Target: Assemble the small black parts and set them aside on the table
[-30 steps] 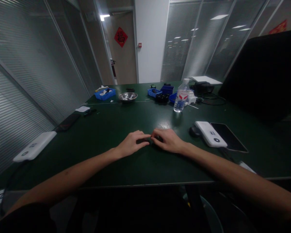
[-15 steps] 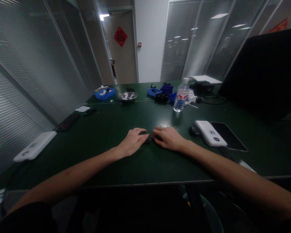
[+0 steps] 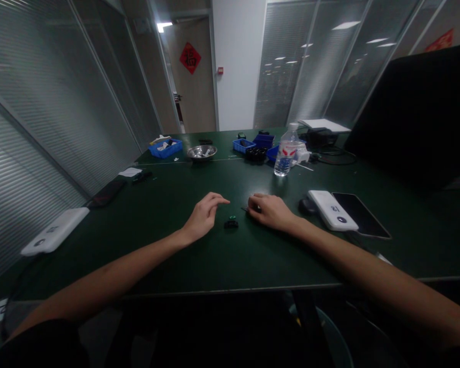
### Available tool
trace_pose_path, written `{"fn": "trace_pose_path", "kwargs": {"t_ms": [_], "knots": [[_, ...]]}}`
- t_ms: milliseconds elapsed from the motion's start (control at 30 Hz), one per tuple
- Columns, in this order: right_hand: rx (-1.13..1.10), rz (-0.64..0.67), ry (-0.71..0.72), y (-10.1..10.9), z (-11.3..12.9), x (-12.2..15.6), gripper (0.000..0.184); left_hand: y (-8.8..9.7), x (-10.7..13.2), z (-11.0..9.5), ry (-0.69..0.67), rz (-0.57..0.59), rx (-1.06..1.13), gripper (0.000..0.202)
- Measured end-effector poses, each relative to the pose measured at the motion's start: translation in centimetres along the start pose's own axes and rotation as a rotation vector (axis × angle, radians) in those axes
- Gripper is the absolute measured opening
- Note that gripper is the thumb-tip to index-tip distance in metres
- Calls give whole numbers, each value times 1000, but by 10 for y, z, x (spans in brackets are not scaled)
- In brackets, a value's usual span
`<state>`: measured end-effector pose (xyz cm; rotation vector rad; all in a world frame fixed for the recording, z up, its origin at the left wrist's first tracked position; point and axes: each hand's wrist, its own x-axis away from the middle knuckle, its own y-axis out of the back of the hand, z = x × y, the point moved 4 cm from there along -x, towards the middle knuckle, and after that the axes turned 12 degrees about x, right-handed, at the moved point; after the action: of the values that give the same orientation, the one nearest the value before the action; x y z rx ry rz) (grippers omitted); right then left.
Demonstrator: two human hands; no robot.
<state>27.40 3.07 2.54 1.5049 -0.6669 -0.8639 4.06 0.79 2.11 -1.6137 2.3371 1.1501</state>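
Observation:
A small black part lies on the dark green table between my two hands. My left hand hovers just left of it, lifted off the table, fingers loosely stretched out and holding nothing. My right hand rests on the table to the right of the part, fingers curled on a thin dark piece that sticks out at the fingertips; I cannot make out what it is.
A water bottle stands behind the hands. A white power bank, a dark tablet and a black mouse lie to the right. Blue bins, a metal bowl at the far edge. White device at left.
My hands were joined over the small black part; they have now drawn apart, the left lifting away leftward, the right shifting right, leaving the part lying on the table.

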Motion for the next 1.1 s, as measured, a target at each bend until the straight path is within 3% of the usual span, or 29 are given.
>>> {"fn": "trace_pose_path", "kwargs": {"t_ms": [200, 433, 767, 967, 1033, 1100], "knots": [[23, -5, -8, -2, -1, -1, 14, -3, 2, -10, -60, 34, -33, 43], [43, -9, -8, -5, -2, -2, 15, -18, 7, -26, -49, 180, -111, 13], [23, -16, -7, -8, -4, -2, 16, -28, 5, -24, -2, 282, -205, 22], [5, -4, -6, -2, -2, 0, 16, -12, 5, -8, 51, 317, -166, 23], [-3, 14, -9, 1, -1, 1, 16, 4, 3, 6, 97, 309, -130, 27], [-16, 31, -12, 3, 1, 1, 16, 32, 2, 29, 175, 259, -124, 33]]}}
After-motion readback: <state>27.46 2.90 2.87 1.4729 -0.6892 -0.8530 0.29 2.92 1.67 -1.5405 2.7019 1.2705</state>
